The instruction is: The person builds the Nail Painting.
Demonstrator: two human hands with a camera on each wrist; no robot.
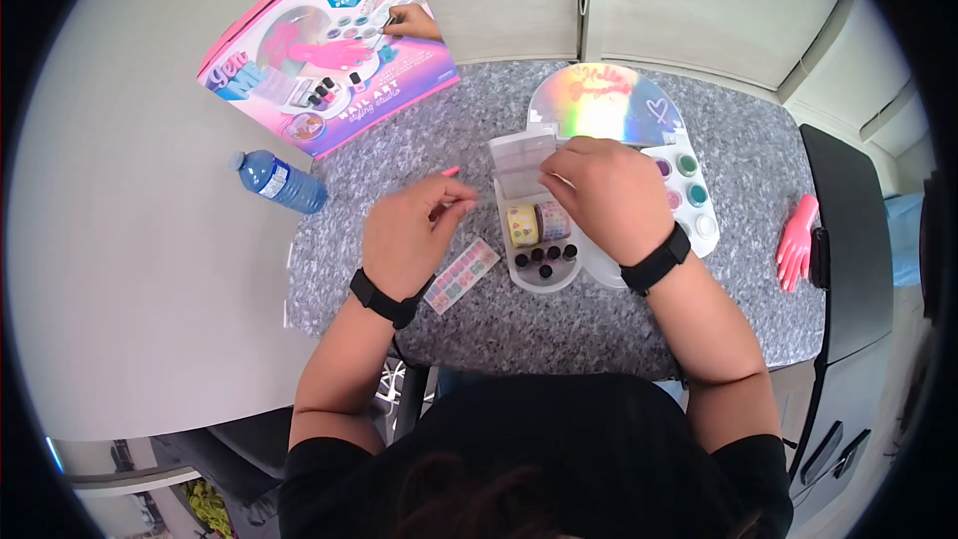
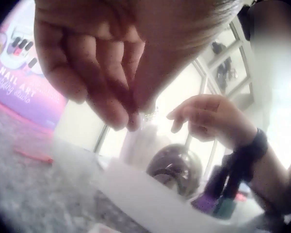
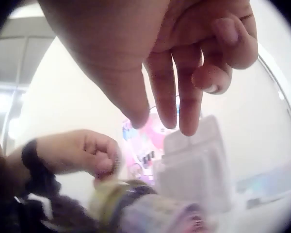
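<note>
My left hand [image 1: 404,235] is over the table, left of the white nail art station [image 1: 547,285]. Its thumb and fingertips pinch a small speckled, see-through piece [image 2: 150,115], too small to make out fully. My right hand [image 1: 614,185] hovers above the station beside a clear plastic lid [image 1: 517,162] that stands raised. In the right wrist view its thumb and fingers are apart, with nothing between them. Below the lid sit two patterned tape rolls, a yellow one [image 1: 521,226] and a pastel one [image 1: 553,222]. Several black-capped polish bottles [image 1: 539,256] stand in front of them.
A sticker sheet [image 1: 462,276] lies left of the station. Behind the station's right side, pots of color [image 1: 687,165] sit under a shiny mirror panel [image 1: 609,105]. A nail kit box [image 1: 329,50] and water bottle [image 1: 279,183] stand left; a pink model hand [image 1: 795,245] lies right.
</note>
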